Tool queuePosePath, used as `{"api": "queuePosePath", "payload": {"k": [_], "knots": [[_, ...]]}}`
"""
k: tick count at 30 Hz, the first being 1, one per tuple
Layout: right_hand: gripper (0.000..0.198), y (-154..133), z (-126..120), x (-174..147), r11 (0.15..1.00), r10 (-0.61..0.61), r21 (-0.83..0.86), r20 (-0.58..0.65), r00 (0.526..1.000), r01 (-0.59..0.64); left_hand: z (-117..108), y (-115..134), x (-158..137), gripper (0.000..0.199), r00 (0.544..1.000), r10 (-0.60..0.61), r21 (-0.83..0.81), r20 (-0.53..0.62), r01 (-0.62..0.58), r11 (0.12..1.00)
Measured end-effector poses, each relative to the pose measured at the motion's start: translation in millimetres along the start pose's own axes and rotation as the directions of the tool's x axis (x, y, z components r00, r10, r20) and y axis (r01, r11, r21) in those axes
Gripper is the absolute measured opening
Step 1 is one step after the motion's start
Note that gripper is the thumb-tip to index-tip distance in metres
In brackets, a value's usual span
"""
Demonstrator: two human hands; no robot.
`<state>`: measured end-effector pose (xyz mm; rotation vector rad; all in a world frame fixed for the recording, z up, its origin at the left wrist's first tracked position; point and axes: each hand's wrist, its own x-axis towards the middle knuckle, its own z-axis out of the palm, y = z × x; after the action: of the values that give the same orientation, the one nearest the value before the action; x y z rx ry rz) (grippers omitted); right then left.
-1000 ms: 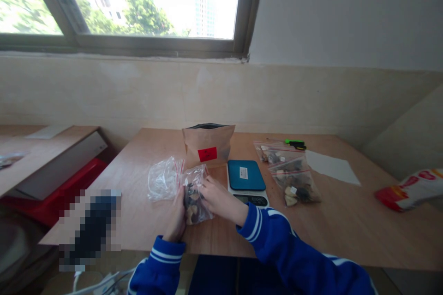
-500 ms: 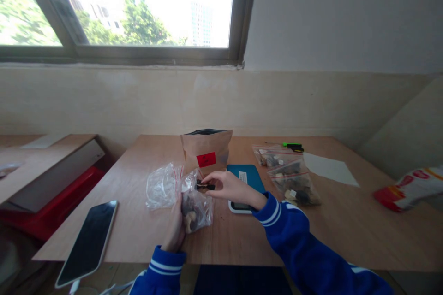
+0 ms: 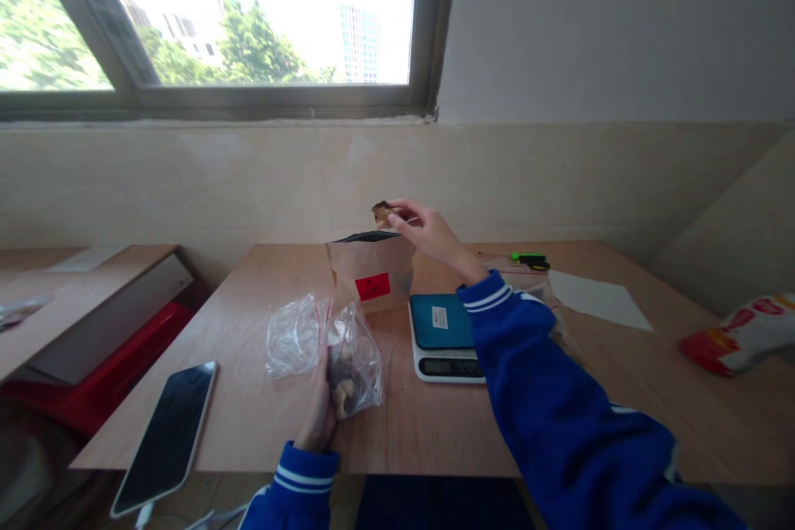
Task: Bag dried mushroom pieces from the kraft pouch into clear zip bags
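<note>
My right hand [image 3: 430, 233] pinches a brown, dried-looking piece [image 3: 381, 214] just above the open mouth of a kraft paper pouch [image 3: 345, 272]. The pouch stands upright and bears a red label. My left hand [image 3: 318, 407] is closed around the left side of a clear zip bag [image 3: 366, 364], which holds pale and dark pieces. Left of that bag lies a second, crumpled clear bag [image 3: 291, 339]. A kitchen scale [image 3: 440, 331] with a blue top sits on the table below my right forearm.
A phone [image 3: 166, 435] on a cable overhangs the table's front left edge. Partly behind my right sleeve lie filled zip bags [image 3: 562, 319]. Beyond them are a green-and-black tool [image 3: 531, 260] and a paper sheet [image 3: 597, 298]. A red-and-white packet [image 3: 739, 335] lies at far right.
My right hand has lifted from the clear bag's mouth up and away to above the pouch, carrying a brown piece. My left hand still holds the bag in nearly the same place.
</note>
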<state>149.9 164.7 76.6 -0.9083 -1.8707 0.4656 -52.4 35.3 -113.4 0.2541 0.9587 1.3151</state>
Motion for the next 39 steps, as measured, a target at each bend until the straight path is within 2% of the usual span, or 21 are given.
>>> {"api": "queuePosePath", "payload": {"k": [3,6,12,15,20,22,26,30,33,36,37,39], "knots": [[0.024,1.5,8.9,2.8,0.979,-0.108,-0.162,0.089,0.99,0.121,-0.4,-0.4,0.4,0.027,0.999,-0.005,-0.024,0.038,0.006,1.0],[0.024,0.4,14.2,-11.5,0.946,-0.179,-0.238,0.184,0.966,0.221,-2.1,-1.1,1.6,0.027,1.0,0.008,-0.019,0.027,-0.008,1.0],[0.028,-12.3,8.7,-41.9,0.908,-0.141,-0.343,0.291,0.946,0.241,0.2,0.6,-1.0,0.026,0.999,0.027,-0.039,0.043,-0.026,0.999],[0.031,-20.8,6.8,-48.1,0.854,-0.093,-0.46,0.325,0.941,0.244,3.2,1.9,-3.4,0.026,0.999,0.011,-0.041,0.035,-0.009,0.999],[0.029,-27.8,9.1,-53.1,0.75,-0.087,-0.574,0.405,0.91,0.327,5.3,2.4,-4.4,0.027,1.0,0.015,-0.025,0.007,-0.015,1.0],[0.029,-28.2,10.2,-55.7,0.752,-0.1,-0.57,0.396,0.913,0.33,5.8,2.6,-4.6,0.027,1.0,0.017,-0.028,0.01,-0.017,0.999],[0.029,-32.4,10.4,-59.9,0.835,-0.115,-0.476,0.341,0.933,0.277,7.6,3.7,-6.2,0.026,1.0,0.016,-0.035,0.017,-0.016,0.999],[0.027,-46.5,10.7,-62.5,0.87,-0.142,-0.414,0.312,0.939,0.269,6.6,3.4,-5.8,0.027,1.0,0.023,-0.022,0.007,-0.023,0.999],[0.022,-57.3,17.4,-69.8,0.935,-0.143,-0.292,0.21,0.967,0.201,4.0,1.9,-3.6,0.027,1.0,0.024,-0.011,0.009,-0.023,1.0],[0.022,-55.9,34.1,-84.9,0.995,0.045,-0.098,0.093,0.995,-0.036,3.0,0.9,-2.1,0.028,1.0,0.028,-0.01,0.01,-0.027,1.0],[0.022,-51.9,41.7,-91.1,0.991,0.128,-0.037,0.116,0.985,-0.125,3.3,1.0,-2.1,0.028,0.999,0.034,-0.008,0.014,-0.034,0.999],[0.022,-40.4,58.3,-103.5,0.963,0.256,0.018,0.245,0.935,-0.268,4.9,1.6,-2.7,0.026,0.999,0.047,-0.008,0.026,-0.047,0.999]]}}
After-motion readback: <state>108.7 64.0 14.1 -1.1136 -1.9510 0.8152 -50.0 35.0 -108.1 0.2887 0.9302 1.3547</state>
